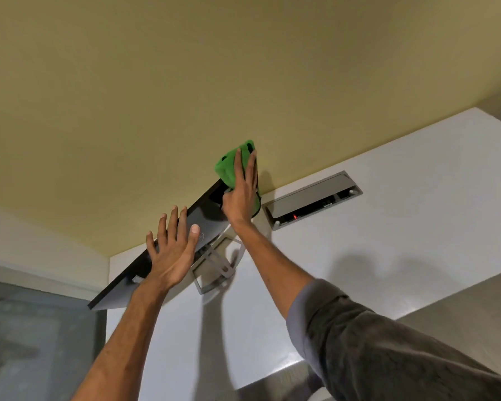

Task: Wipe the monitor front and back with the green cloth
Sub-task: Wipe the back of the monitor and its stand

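The black monitor point(207, 211) stands on a white desk point(402, 183), seen nearly edge-on from its back side. Its grey stand point(214, 266) shows below it. My right hand point(242, 198) presses the green cloth point(227, 169) flat against the far end of the monitor's back, fingers straight. The cloth bulges past the monitor's edge. My left hand point(171, 253) rests on the near half of the back, with its straight, spread fingers reaching past the top edge and the thumb lying on the panel.
A yellow wall point(185, 82) runs close behind the monitor. A grey cable hatch point(313, 201) with a small red light is set into the desk just right of the cloth. A glass panel point(35, 342) is at the lower left.
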A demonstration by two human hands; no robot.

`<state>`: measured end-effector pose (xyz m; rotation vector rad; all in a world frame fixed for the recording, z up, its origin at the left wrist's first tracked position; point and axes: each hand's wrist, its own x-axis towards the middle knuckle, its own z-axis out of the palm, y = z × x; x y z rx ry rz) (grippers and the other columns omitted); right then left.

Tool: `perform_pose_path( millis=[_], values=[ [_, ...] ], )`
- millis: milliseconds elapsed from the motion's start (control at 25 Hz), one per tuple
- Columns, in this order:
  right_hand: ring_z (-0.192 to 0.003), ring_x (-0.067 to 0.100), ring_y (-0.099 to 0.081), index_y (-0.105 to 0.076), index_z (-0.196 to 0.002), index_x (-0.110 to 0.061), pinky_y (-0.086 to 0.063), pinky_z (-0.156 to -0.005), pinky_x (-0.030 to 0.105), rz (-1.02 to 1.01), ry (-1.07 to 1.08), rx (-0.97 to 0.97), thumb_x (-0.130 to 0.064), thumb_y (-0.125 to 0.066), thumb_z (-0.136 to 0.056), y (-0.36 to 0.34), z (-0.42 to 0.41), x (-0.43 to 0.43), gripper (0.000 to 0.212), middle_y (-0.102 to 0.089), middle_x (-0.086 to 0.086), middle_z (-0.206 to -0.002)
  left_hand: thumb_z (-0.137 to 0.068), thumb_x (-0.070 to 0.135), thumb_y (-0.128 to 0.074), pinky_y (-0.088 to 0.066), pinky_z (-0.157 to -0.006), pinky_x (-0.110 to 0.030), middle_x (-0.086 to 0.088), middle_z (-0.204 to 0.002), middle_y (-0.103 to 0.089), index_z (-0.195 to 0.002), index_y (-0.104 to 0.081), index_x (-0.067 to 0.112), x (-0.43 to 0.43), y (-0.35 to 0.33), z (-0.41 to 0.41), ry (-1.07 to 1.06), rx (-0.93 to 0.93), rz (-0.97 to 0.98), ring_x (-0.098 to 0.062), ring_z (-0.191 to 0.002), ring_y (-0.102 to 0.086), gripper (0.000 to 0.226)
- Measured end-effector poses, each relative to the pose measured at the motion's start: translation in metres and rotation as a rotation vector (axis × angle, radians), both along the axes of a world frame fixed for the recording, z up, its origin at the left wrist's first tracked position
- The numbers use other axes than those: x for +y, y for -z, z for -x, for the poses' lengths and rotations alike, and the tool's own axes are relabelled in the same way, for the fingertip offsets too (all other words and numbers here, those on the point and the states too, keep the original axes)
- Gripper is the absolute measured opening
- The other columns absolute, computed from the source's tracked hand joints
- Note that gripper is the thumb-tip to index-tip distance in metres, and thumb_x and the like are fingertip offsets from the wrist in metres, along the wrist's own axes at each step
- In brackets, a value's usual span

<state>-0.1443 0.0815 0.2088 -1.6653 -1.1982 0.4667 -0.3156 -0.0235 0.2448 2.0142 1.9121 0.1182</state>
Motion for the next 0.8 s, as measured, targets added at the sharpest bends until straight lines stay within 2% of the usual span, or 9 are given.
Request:
perform_pose_path(
  millis=[40, 80, 200, 320, 360, 480, 640, 720, 800],
  values=[
    [-0.165, 0.028, -0.007, -0.020, -0.169, -0.038, -0.058, -0.096, 0.066, 0.027, -0.040, -0.063, 0.019, -0.066, -0.077, -0.002, -0.011, 0.007, 0.117, 0.008, -0.005, -0.179, -0.095, 0.082, 0.010, 0.023, -0.128, -0.052, 0.022, -0.170, 0.035, -0.167, 0.021, 0.042, 0.000, 0.000, 0.001, 0.009, -0.001, -0.012, -0.007, -0.160, 0.031, 0.084],
    [-0.165, 0.030, -0.004, -0.023, -0.168, -0.039, -0.055, -0.095, 0.072, 0.055, -0.096, -0.116, 0.016, -0.070, -0.079, -0.003, -0.019, 0.010, 0.114, 0.009, -0.005, -0.179, -0.097, 0.081, 0.009, 0.022, -0.129, -0.051, 0.020, -0.171, 0.034, -0.167, 0.023, 0.039, -0.002, 0.000, 0.005, 0.021, 0.004, -0.031, -0.006, -0.160, 0.030, 0.083],
    [-0.165, 0.029, 0.003, -0.022, -0.168, -0.040, -0.034, -0.110, 0.083, 0.116, -0.180, -0.245, 0.013, -0.071, -0.085, -0.006, -0.030, 0.004, 0.110, 0.012, -0.005, -0.179, -0.105, 0.074, 0.002, 0.011, -0.134, -0.048, 0.014, -0.177, 0.023, -0.170, 0.019, 0.031, -0.026, 0.003, 0.032, 0.034, 0.051, -0.153, -0.003, -0.163, 0.020, 0.080],
    [-0.165, 0.029, 0.007, -0.023, -0.168, -0.039, -0.019, -0.115, 0.084, 0.119, -0.198, -0.343, 0.018, -0.066, -0.086, -0.011, -0.022, -0.011, 0.109, 0.013, -0.006, -0.178, -0.110, 0.065, -0.007, 0.003, -0.135, -0.047, 0.012, -0.180, 0.010, -0.173, 0.009, 0.028, -0.064, 0.011, 0.067, 0.007, 0.133, -0.287, -0.006, -0.166, 0.009, 0.075],
    [-0.165, 0.029, 0.007, -0.023, -0.168, -0.038, -0.019, -0.116, 0.084, 0.111, -0.214, -0.361, 0.020, -0.063, -0.085, -0.013, -0.016, -0.019, 0.109, 0.013, -0.005, -0.178, -0.110, 0.065, -0.007, 0.003, -0.136, -0.046, 0.011, -0.181, 0.009, -0.173, 0.008, 0.028, -0.073, 0.013, 0.077, -0.011, 0.148, -0.293, -0.006, -0.166, 0.007, 0.074],
    [-0.165, 0.033, 0.002, -0.023, -0.168, -0.034, -0.033, -0.114, 0.080, 0.072, -0.266, -0.446, 0.019, -0.064, -0.084, -0.015, 0.019, -0.051, 0.108, 0.011, -0.003, -0.179, -0.109, 0.068, -0.005, 0.003, -0.136, -0.046, 0.009, -0.181, 0.007, -0.173, 0.008, 0.027, -0.093, 0.015, 0.105, -0.088, 0.151, -0.282, -0.007, -0.166, 0.007, 0.077],
    [-0.164, 0.036, 0.006, -0.015, -0.170, -0.033, -0.027, -0.119, 0.076, 0.089, -0.395, -0.511, 0.013, -0.071, -0.084, -0.015, 0.083, -0.106, 0.112, 0.017, -0.002, -0.178, -0.108, 0.069, -0.005, 0.000, -0.136, -0.043, 0.004, -0.181, 0.001, -0.174, 0.001, 0.021, -0.109, 0.017, 0.126, -0.146, 0.125, -0.278, -0.008, -0.166, 0.005, 0.082],
    [-0.164, 0.038, 0.007, -0.011, -0.170, -0.032, -0.028, -0.120, 0.073, 0.067, -0.446, -0.581, 0.009, -0.072, -0.086, -0.013, 0.108, -0.130, 0.112, 0.020, -0.001, -0.177, -0.108, 0.071, -0.010, 0.007, -0.135, -0.038, 0.004, -0.181, 0.001, -0.174, 0.000, 0.020, -0.107, 0.018, 0.130, -0.132, 0.092, -0.271, -0.004, -0.165, 0.009, 0.084],
    [-0.163, 0.040, 0.008, -0.007, -0.171, -0.029, -0.029, -0.121, 0.071, 0.049, -0.532, -0.670, -0.004, -0.075, -0.090, -0.011, 0.130, -0.151, 0.109, 0.022, 0.001, -0.176, -0.105, 0.076, -0.020, 0.012, -0.133, -0.034, 0.004, -0.181, 0.004, -0.174, 0.003, 0.021, -0.107, 0.022, 0.134, -0.100, 0.090, -0.271, -0.006, -0.165, 0.011, 0.091]
  ],
)
